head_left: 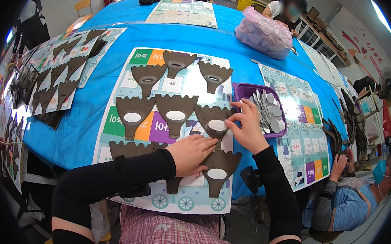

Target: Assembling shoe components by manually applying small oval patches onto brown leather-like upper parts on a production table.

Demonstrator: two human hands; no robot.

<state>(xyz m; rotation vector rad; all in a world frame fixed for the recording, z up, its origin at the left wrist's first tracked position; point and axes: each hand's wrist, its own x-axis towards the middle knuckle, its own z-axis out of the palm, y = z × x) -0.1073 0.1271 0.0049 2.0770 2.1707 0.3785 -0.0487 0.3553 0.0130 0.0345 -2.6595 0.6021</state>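
Flat, dark fan-shaped pieces with scalloped tops and narrow stems lie in rows on a printed board (124, 189) before me. My left hand (191, 154) rests palm down over the lower pieces, fingers stretched out and holding nothing. Its fingertips reach the stem of the middle-row right piece (203, 115). On that piece lies a white oval (217, 125). My right hand (248, 126) touches the oval's right edge with thumb and forefinger; its other fingers spread toward a purple tray (280, 135) of loose white ovals (268, 110). Pale, shiny patches mark the top-row pieces (148, 78).
More dark pieces lie on boards at the left (67, 92). A pink plastic bag (263, 34), filled full, stands at the far right. Another printed board (296, 128) lies right of the tray. A person in blue (347, 205) sits at the right; another person sits at the far side.
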